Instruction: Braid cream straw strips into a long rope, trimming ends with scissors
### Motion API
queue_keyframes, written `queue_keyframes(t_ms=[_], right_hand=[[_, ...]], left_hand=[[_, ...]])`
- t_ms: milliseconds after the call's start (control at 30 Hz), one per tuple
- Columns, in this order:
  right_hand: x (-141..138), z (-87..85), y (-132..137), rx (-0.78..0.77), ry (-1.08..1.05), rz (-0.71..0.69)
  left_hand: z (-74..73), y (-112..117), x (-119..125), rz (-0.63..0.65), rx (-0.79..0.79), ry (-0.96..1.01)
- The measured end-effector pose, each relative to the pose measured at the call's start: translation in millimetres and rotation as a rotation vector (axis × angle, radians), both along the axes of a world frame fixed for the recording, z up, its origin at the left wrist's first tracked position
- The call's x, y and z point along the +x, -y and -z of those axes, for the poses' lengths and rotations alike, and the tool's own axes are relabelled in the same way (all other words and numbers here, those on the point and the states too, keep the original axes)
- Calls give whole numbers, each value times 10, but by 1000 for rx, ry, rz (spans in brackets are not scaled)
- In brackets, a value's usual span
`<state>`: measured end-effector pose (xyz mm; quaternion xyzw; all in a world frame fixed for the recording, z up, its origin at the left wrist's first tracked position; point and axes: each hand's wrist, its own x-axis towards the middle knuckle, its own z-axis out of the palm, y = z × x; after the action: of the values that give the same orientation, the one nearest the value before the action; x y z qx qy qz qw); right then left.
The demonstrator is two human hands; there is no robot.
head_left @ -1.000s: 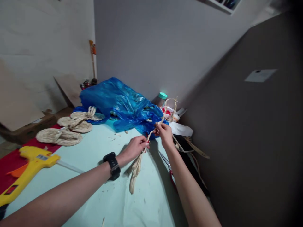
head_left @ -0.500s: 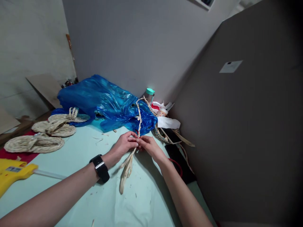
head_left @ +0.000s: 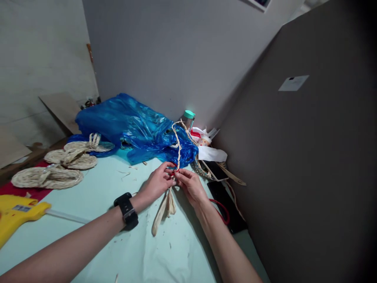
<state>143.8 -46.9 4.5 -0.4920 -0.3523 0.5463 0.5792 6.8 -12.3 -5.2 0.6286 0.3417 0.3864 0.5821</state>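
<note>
A pale braided straw cord (head_left: 178,151) runs down from the blue plastic bag to my fingers. My left hand (head_left: 159,182) is closed, its thumb and fingers pinching the cord where a small red strip (head_left: 174,172) crosses it. From the other side, my right hand (head_left: 192,186) pinches the same spot, fingertips almost touching those of the left. Below both hands, the loose flat straw ends (head_left: 165,212) hang over the light green table cover (head_left: 118,251). The fingers partly hide the red strip, so I cannot tell whether it is tied.
Three woven straw sandals (head_left: 48,177) lie at the left, behind a yellow glue gun (head_left: 20,214) with a glue stick in it. A large blue plastic bag (head_left: 126,118) fills the back. A green-lidded bottle (head_left: 188,114), papers and a black flat object (head_left: 226,208) are on the right.
The loose straw ends have swung and bunched closer under my hands. My left wrist has turned slightly, and more of the red strip shows between the fingers. The view has shifted a little.
</note>
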Motion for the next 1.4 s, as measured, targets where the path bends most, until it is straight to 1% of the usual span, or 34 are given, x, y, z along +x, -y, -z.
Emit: queue_keyframes(t_ms=[67, 167, 267, 333, 433, 567, 667, 767, 867, 1000, 1233, 1333, 1400], right_hand=[[-17, -11, 26, -8, -26, 9], [-23, -4, 57, -20, -71, -8], [-3, 29, 38, -26, -107, -45], [12, 52, 14, -28, -128, -32], [21, 74, -4, -21, -136, 10], [10, 98, -7, -33, -144, 42], [4, 117, -6, -52, -159, 30], [15, 125, 2, -54, -137, -4], [50, 118, 10, -57, -96, 2], [123, 120, 9, -71, -10, 26], [327, 211, -18, -15, 452, 36], [430, 224, -50, -24, 535, 68], [475, 201, -64, 8, 557, 96]], left_hand=[[-5, 34, -3, -68, 57, -76], [-76, 132, -25, -175, 147, -198], [-148, 205, -35, -234, 229, -295], [-164, 224, -35, -270, 237, -355], [-148, 221, -30, -248, 188, -426], [-130, 194, -21, -137, 122, -476], [-155, 182, -28, -81, 104, -479], [-186, 185, -43, -74, 101, -478], [-188, 191, -45, -82, 119, -478], [-146, 186, -29, -129, 145, -490], [-105, 192, -23, -223, 103, -479], [-104, 181, -25, -252, 71, -434], [-96, 157, -28, -258, 38, -375]])
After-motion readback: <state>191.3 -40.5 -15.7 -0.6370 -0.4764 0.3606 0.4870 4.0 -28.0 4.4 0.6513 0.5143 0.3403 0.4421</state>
